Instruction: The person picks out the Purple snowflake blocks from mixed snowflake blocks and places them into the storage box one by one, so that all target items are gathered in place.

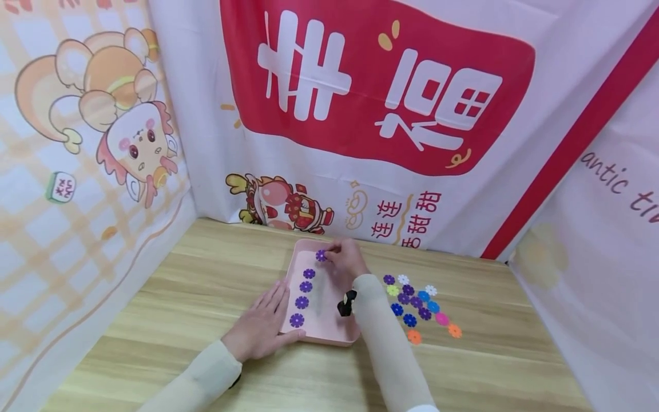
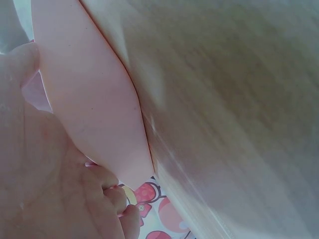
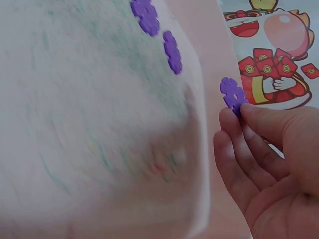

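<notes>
Purple disc [image 1: 320, 255] pinched by right hand [image 1: 348, 260], left hand [image 1: 261, 326] outstretched, touching pink tray [image 1: 323, 309]

In front of you spreads a pale wood-grain surface [image 1: 170, 297]. Directly on it sit a shallow pink tray [image 1: 326, 323] and, to your right, loose flower-shaped pieces [image 1: 416, 300] in purple, blue, white, yellow-green, pink and orange, clustered near one another.
</notes>
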The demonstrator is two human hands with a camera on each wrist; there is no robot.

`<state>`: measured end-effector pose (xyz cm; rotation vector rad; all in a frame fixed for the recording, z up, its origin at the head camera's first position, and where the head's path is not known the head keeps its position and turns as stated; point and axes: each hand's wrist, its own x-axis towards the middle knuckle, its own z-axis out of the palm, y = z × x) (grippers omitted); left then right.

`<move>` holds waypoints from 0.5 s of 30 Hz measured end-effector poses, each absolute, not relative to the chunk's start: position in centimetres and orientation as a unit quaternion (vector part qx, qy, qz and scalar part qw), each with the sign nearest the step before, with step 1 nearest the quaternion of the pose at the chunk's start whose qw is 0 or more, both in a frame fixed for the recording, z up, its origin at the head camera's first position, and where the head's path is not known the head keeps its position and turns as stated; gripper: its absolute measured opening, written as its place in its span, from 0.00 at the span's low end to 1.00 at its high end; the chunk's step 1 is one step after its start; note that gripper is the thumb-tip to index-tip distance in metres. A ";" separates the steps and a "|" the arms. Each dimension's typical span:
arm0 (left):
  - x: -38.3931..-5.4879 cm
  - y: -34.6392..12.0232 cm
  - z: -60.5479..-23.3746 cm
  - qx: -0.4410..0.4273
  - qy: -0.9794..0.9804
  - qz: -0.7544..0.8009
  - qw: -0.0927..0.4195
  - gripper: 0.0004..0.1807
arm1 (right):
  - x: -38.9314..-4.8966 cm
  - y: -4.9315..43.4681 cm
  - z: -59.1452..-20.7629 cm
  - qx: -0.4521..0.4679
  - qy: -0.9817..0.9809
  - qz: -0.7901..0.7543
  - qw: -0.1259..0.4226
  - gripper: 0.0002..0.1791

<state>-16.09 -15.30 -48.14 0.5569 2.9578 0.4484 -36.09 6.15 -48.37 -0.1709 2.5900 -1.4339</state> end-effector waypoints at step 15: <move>-16.0 -15.3 -48.2 0.190 0.970 0.146 0.038 0.56 | -34.9 3.9 -49.4 -0.022 0.898 -0.437 0.043 0.04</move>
